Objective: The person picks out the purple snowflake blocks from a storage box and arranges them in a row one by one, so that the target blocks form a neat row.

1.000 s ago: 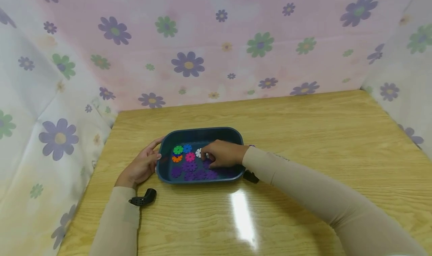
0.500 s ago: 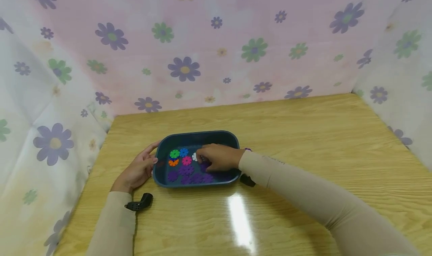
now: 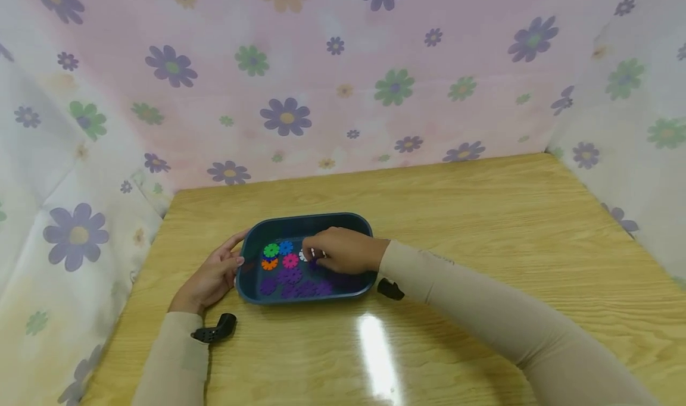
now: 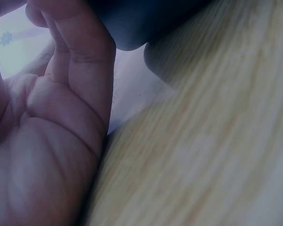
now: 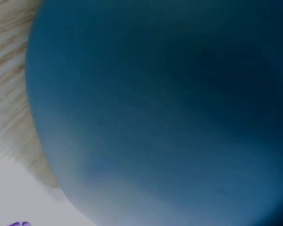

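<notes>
In the head view, a dark blue plastic tray (image 3: 300, 299) stands on the table. My left hand (image 3: 210, 278) grips its left rim, thumb at the edge and fingers along the outside. Curled fingers of that left hand (image 4: 52, 103) show beside the tray's dark wall in the left wrist view. My right hand (image 3: 343, 251) reaches into the tray with bent fingers over a white snowflake disc (image 3: 303, 255); its fingertips are partly hidden. Green (image 3: 271, 250), blue (image 3: 286, 247), pink (image 3: 290, 260) and orange snowflake discs (image 3: 270, 264) lie to the left, and several purple snowflake discs (image 3: 292, 276) in front.
The wooden table (image 3: 455, 227) has a flower-printed cloth (image 3: 343, 72) behind it and at both sides. Black wrist mounts sit on the left cuff (image 3: 215, 330) and by the right cuff (image 3: 391, 289). The tray wall (image 5: 155, 117) fills most of the right wrist view.
The whole scene shifts left and down as the head view turns. The right hand moves slightly left within the tray, nearer the white disc. The left hand stays at the rim.
</notes>
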`<state>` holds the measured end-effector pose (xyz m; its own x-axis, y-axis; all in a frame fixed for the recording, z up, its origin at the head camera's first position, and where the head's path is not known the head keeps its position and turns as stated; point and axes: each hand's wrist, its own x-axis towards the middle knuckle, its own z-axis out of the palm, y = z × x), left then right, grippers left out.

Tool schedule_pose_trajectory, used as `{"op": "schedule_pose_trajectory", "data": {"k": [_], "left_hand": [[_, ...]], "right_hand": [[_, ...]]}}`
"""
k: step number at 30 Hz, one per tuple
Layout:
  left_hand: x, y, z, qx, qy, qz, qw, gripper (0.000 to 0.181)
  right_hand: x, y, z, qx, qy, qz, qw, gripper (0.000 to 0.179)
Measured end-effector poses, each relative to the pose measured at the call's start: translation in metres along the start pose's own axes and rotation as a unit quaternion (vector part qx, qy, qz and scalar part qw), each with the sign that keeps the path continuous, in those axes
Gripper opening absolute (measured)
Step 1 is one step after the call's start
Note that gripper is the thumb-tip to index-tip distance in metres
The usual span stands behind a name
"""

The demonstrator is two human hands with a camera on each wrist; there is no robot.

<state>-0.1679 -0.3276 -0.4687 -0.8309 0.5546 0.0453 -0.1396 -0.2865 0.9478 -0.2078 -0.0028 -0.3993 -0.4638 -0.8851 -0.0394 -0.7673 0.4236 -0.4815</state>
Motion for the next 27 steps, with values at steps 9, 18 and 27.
{"op": "schedule_pose_trajectory", "data": {"k": [9, 18, 27], "left_hand": [[-0.003, -0.001, -0.002, -0.007, -0.006, 0.002, 1.0000, 0.057], [0.001, -0.001, 0.000, -0.008, -0.007, 0.001, 0.9999, 0.057], [0.000, -0.001, 0.003, -0.003, -0.003, -0.004, 1.0000, 0.057]], "right_hand": [[-0.020, -0.013, -0.006, -0.040, 0.094, -0.031, 0.9943, 0.012], [-0.059, -0.007, -0.006, -0.073, 0.228, -0.070, 0.9685, 0.016], [-0.092, 0.001, -0.013, -0.071, 0.315, -0.050, 0.9451, 0.017]]}}
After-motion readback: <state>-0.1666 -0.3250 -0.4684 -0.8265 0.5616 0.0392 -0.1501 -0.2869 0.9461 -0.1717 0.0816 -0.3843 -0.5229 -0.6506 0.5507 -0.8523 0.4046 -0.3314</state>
